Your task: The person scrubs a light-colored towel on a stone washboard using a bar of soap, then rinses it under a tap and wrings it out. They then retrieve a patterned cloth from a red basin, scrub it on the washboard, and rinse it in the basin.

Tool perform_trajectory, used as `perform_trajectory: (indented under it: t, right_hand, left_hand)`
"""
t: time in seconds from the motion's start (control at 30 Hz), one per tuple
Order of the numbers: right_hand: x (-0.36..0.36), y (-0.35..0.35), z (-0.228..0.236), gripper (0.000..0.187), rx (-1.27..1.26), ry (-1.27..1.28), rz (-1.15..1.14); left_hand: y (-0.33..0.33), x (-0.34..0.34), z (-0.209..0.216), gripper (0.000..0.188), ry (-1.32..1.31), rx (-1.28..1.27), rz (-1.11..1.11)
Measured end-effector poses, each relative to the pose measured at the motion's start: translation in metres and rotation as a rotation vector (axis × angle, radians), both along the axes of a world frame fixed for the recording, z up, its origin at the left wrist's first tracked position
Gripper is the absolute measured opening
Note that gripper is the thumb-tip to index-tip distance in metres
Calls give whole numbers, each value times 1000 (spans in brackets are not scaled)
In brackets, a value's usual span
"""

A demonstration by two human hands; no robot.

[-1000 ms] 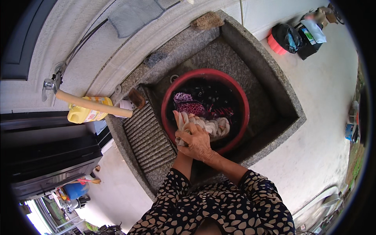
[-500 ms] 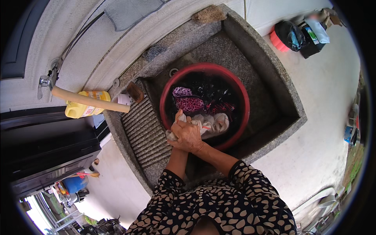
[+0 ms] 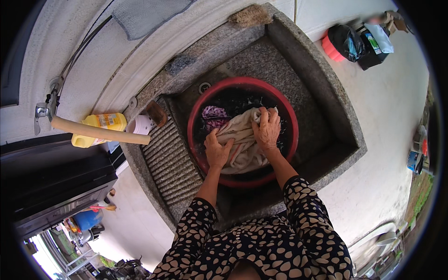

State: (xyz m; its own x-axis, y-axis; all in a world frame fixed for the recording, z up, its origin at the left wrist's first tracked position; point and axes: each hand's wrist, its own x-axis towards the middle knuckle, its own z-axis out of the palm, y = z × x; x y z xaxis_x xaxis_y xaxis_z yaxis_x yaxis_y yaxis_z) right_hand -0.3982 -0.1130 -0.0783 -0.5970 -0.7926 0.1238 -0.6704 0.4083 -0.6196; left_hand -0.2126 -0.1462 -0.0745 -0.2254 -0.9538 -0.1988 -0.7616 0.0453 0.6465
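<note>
A red basin of dark water stands in a grey stone sink. A wet off-white cloth with thin reddish stripes lies spread and crumpled across the basin. My left hand holds its left side, thumb and fingers on the folds. At the upper right of the cloth, my right hand is closed with bent fingers over a bunched part. Beyond my left hand, a purple patterned cloth lies partly in the water, touching the off-white one.
Left of the basin is a ridged stone washboard. A tap with a beige hose reaches over a yellow jug. Next to it are a pale pink cup and a brown brush. A bristly brown pad rests on the far rim.
My hands were together wringing the twisted off-white cloth at the basin's near left. Now they are apart and the cloth is spread out, covering part of the purple one.
</note>
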Motion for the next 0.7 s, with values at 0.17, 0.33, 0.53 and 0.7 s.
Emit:
perform_trajectory:
  t: [0.17,0.33,0.53,0.7]
  right_hand:
    - [-3,2,-51,41,234,304,137]
    - [-25,-11,-24,30,197,-30,156]
    - [-39,-4,44,36,-181,-1099,-219]
    - [84,26,105,39,-212,-538,304]
  left_hand:
    - [-2,-11,-8,72,-385,19,-193]
    - [-6,12,8,42,-270,-106,-230]
    - [-13,7,21,53,1275,680,412]
    - [7,-4,19,85,1674,1041,573]
